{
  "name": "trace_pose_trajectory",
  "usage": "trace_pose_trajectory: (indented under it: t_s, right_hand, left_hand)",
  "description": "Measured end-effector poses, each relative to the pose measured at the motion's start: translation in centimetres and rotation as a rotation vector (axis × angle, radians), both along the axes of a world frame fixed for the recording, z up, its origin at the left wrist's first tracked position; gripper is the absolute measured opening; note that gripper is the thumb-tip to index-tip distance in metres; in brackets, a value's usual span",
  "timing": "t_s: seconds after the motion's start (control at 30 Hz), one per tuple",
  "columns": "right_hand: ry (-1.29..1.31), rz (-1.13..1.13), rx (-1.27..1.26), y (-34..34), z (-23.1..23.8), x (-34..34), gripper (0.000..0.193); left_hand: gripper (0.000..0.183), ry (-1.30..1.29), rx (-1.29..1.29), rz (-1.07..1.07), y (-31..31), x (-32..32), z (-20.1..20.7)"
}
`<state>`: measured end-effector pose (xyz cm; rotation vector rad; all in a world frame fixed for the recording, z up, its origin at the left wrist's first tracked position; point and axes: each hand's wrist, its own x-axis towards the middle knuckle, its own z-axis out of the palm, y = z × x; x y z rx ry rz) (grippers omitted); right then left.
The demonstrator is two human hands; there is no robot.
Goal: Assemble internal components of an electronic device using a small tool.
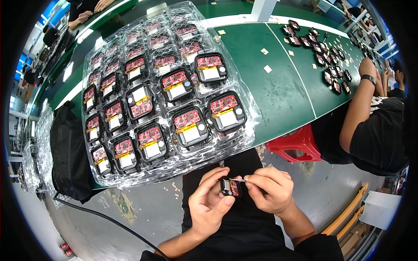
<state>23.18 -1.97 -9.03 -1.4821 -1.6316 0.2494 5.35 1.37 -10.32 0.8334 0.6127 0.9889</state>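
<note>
My left hand (206, 209) is closed around the edges of a small black device casing (235, 189), holding it above my lap. A red circuit board and a pale block show inside the casing. My right hand (273, 189) pinches a thin metal tool (237, 179), whose tip reaches over the casing's upper edge. My fingers hide part of the casing and most of the tool. Beyond my hands, a stack of clear plastic trays (249, 114) lies on the green table (278, 93), holding several similar open casings (190, 126).
A black mesh bag (69, 152) with a black cable (111, 214) sits left of the trays. More casings (320, 58) and small pale pieces (267, 68) are scattered at the far right. There, a co-worker's arm (355, 108) rests by the table, near a red stool (297, 145).
</note>
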Motion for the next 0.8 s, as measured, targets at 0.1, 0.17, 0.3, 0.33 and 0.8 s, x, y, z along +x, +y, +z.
trace_pose_trajectory:
  t_s: [0.1,0.17,0.3,0.33,0.8]
  right_hand:
    - [0.001,-0.001,-0.005,0.0,0.2,-0.1,0.019]
    - [0.003,-0.004,-0.009,-0.1,0.2,-0.1,0.019]
    - [0.015,0.021,-0.016,0.0,0.3,0.0,0.021]
    - [0.016,0.040,-0.033,0.0,0.4,0.1,0.023]
    - [0.117,0.092,-0.069,-0.5,0.5,0.4,0.025]
  left_hand:
    - [0.053,-0.004,-0.002,-0.002,0.0,-0.1,0.1]
    - [0.053,-0.005,-0.005,-0.004,0.0,-0.1,0.1]
    - [0.053,0.008,0.006,-0.005,-0.1,-0.1,0.0]
    - [0.053,0.013,0.008,-0.005,-0.1,-0.1,-0.1]
    - [0.048,0.228,0.135,0.158,-0.6,-0.3,1.1]
